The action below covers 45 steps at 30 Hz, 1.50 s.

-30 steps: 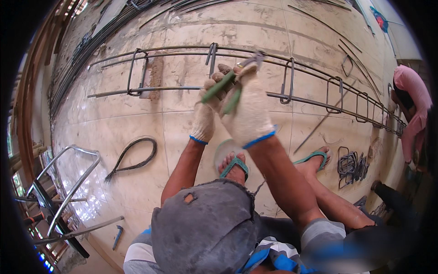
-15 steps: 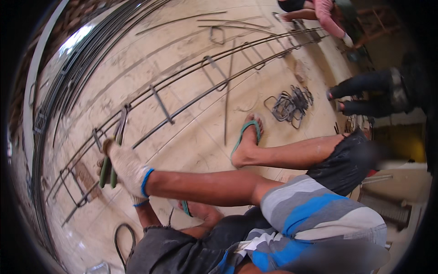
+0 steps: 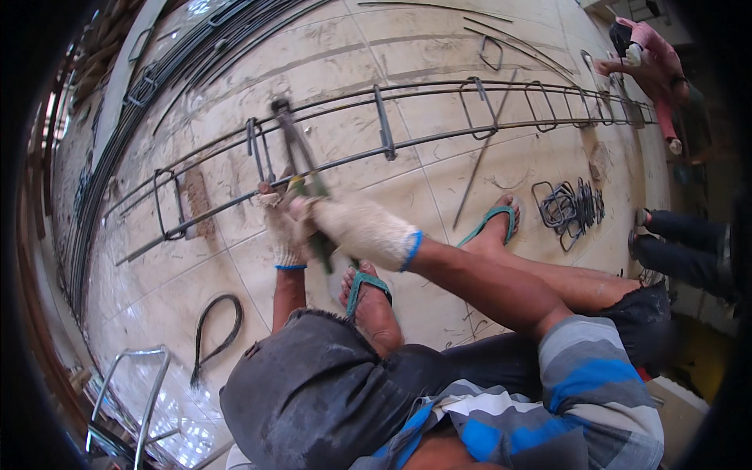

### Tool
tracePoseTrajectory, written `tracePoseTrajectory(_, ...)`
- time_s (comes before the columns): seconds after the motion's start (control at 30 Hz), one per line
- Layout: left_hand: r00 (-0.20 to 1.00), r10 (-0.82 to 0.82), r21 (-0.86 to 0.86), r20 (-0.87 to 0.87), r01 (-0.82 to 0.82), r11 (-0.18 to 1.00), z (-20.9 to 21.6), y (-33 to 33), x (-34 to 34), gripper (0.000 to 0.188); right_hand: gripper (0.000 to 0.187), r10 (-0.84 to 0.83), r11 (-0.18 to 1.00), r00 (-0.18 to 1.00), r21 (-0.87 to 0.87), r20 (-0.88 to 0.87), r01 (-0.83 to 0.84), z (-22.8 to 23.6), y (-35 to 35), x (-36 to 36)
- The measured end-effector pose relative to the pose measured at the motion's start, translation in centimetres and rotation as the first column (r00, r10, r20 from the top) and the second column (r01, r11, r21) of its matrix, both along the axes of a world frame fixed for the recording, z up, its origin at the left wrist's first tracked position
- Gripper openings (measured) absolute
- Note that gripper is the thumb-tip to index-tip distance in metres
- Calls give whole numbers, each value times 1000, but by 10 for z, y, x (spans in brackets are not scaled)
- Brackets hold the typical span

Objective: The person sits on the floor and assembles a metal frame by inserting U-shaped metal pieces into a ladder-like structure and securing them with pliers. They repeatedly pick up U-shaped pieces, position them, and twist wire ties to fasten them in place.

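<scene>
A long reinforcing-bar cage (image 3: 439,139) of thin steel rods and rectangular stirrups lies across the tiled floor ahead of me. My right hand (image 3: 364,229), in a cream knit glove with a blue cuff, is closed round the green handles of long pincers (image 3: 294,141). Their jaws are over the far rod, close beside a pair of stirrups (image 3: 258,149). My left hand (image 3: 286,231), gloved alike, is just left of the handles, a bare fingertip at the near rod. Its fingers look curled together; what they hold is hidden and blurred.
Loose stirrups (image 3: 568,207) lie piled at the right. A bundle of long rods (image 3: 106,164) runs along the left. A bent wire loop (image 3: 218,337) and a metal frame (image 3: 149,399) are nearer. Another person (image 3: 658,55) crouches at the cage's far end; dark trouser legs (image 3: 681,243) show at right.
The view has turned, so the cage sits farther right and more level. My left hand, mostly hidden behind the right before, now shows beside the pincers. The right hand still holds them.
</scene>
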<state>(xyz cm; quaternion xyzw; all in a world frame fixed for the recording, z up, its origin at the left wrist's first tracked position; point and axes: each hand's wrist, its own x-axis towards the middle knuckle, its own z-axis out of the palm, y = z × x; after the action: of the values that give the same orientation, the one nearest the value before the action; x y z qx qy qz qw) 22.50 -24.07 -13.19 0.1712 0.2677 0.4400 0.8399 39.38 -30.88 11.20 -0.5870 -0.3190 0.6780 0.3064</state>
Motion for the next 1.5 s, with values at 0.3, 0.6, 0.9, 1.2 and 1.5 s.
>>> tracePoseTrajectory(0.3, 902, -335, -53, -273, 334, 941, 42, -52, 129, 67, 65, -746, 585, 268, -408, -610, 701, -30, -20, 104)
tracePoseTrajectory(0.6, 891, -399, 270, -218, 448, 852, 33, -47, 182, 63, 55, -602, 723, 102, -487, -792, 491, -74, 7, 150)
tracePoseTrajectory(0.9, 878, -414, 154, -240, 456, 877, 43, -43, 171, 52, 64, -616, 770, 353, -443, -705, 459, -67, 8, 168)
tracePoseTrajectory(1.2, 935, -283, 179, -213, 322, 930, 82, -50, 171, 48, 78, -630, 753, 475, -334, -615, 567, -64, -12, 155)
tracePoseTrajectory(1.5, 759, -283, 144, -587, 441, 886, 73, -45, 117, 39, 41, -369, 875, 904, 248, -217, 417, -66, -49, 99)
